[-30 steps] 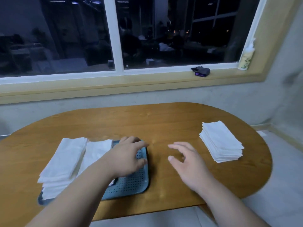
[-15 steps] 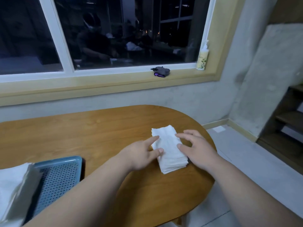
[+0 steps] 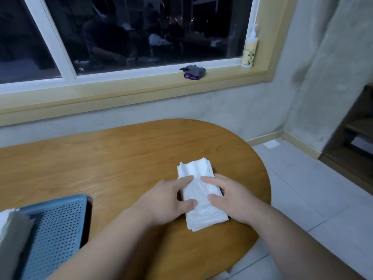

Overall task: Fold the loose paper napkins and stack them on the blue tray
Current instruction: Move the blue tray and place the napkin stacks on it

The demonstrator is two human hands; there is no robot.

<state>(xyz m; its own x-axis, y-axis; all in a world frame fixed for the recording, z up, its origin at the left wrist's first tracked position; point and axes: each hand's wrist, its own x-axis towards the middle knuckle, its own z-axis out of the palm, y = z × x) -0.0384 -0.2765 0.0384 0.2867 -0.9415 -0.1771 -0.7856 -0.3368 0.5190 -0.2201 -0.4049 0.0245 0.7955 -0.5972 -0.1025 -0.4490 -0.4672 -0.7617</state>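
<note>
Work surface: wooden table (image 3: 105,158) with a rounded end, set below a window.
Loose supply: stack of white napkins (image 3: 194,170) lying flat near the table's rounded right end, well apart from the tray.
Left hand (image 3: 163,201): forefinger and thumb spread apart and laid on the top sheet from the stack's left side. They are not curled round it; the other fingers are beside the stack's left edge.
Right hand (image 3: 232,199): mirrored on the right side, forefinger and thumb spread and resting on the top sheet, not clamped on anything.
Top sheet: slightly puckered between the two hands.
Container: blue tray (image 3: 58,225) at the lower left, with a perforated floor and a raised rim, only partly in view.
Container contents: folded napkins (image 3: 8,239) on the tray's left part, cut off by the picture edge. The count cannot be told, and the right part of the floor is bare.
Window sill: pump bottle (image 3: 249,51) at the right corner; small dark bundle (image 3: 193,72) with a purple patch to its left.
</note>
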